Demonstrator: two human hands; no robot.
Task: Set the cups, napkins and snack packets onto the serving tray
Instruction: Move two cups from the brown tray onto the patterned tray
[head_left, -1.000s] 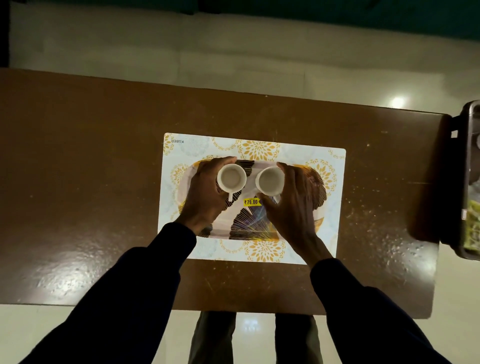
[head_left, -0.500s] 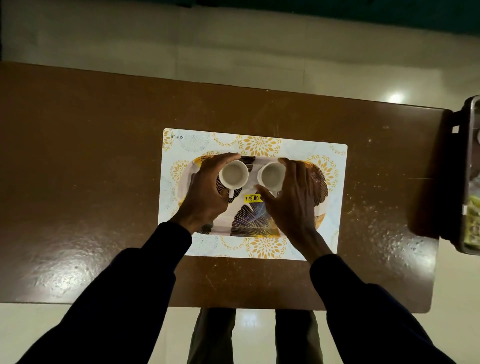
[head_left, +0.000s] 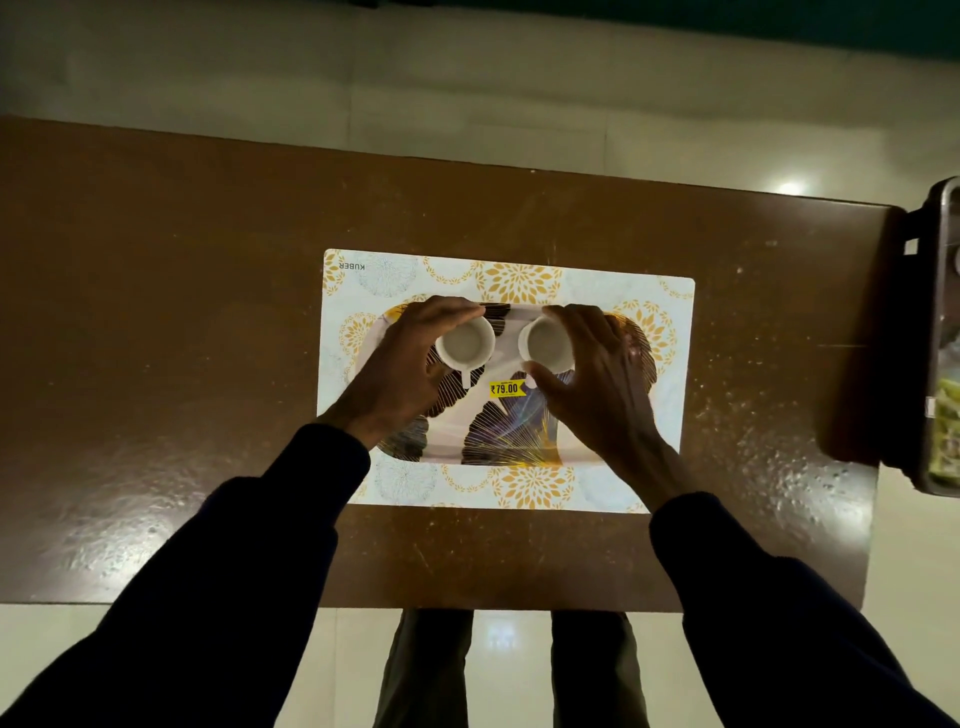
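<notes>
Each hand (head_left: 400, 374) (head_left: 597, 384) curled round a small cup (head_left: 464, 342) (head_left: 545, 345) on the tray (head_left: 514, 436); likely light, breakable, best held by the sides

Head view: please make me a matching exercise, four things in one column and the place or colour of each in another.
1. left cup
2. right cup
3. price sticker
4. placemat

A. under the tray, on the table
B. yellow, on the tray
C. in the grip of the left hand
D. in the grip of the right hand

Pairs: 1-C, 2-D, 3-B, 4-A.
</notes>
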